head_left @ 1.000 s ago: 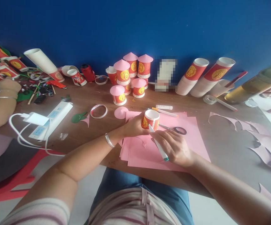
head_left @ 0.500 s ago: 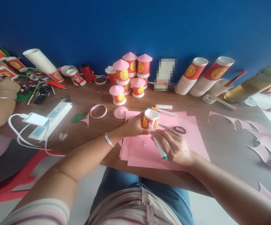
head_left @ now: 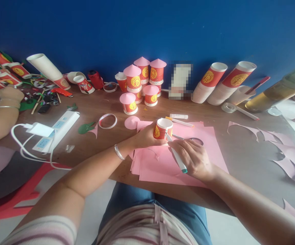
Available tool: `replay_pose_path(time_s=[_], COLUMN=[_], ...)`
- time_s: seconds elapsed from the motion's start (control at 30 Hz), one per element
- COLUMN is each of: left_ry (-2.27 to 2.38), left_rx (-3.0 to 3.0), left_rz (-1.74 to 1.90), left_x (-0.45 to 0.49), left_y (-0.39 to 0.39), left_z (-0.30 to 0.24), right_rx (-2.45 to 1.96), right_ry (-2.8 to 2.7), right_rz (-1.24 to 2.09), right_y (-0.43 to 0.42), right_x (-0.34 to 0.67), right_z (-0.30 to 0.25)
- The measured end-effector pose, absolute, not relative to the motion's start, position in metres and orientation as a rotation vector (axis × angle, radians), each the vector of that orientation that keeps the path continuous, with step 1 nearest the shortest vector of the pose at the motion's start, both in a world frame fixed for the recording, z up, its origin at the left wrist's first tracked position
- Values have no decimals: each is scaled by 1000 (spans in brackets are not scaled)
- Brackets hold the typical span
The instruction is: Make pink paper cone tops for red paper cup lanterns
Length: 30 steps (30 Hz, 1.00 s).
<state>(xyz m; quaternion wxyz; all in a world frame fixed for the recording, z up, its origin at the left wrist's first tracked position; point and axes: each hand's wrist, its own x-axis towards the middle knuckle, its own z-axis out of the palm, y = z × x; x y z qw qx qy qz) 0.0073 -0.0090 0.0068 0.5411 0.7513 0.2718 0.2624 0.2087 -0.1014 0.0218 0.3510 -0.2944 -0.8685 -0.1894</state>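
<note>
My left hand [head_left: 147, 136] is wrapped round a red and gold paper cup [head_left: 160, 132], its white open mouth facing up. In my right hand [head_left: 192, 156] is a white marker pen [head_left: 178, 159] with a green end. The marker's tip is at the cup's side, by a white patch; whether it touches I cannot tell. Under both hands lie pink paper sheets [head_left: 147, 170]. Partly hidden behind my right hand are scissors [head_left: 198, 140]. An orange-tipped marker [head_left: 180, 121] and a white glue stick [head_left: 178, 116] lie just beyond the cup.
Several cups with pink cone roofs [head_left: 132, 78] stand at the back. Stacked cups [head_left: 211, 81] lean on the right, near a bottle [head_left: 264, 95] and a tape roll [head_left: 228, 107]. Pink scraps [head_left: 290, 149] lie right. A power strip [head_left: 55, 132] and another person's arm [head_left: 2, 115] are left.
My right hand and the marker have moved slightly right, so the tip sits further right along the cup's side. My left hand still holds the cup.
</note>
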Motion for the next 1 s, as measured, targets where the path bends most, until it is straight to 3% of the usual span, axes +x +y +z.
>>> replay_pose_path(time_s=[1.0], left_ry=[641], left_rx=[1611], left_rz=[601], left_x=[8], left_y=[-9], left_z=[6], right_rx=[-839], right_ry=[-2246], right_rz=[-455], right_y=[-100], right_x=[215], right_z=[20])
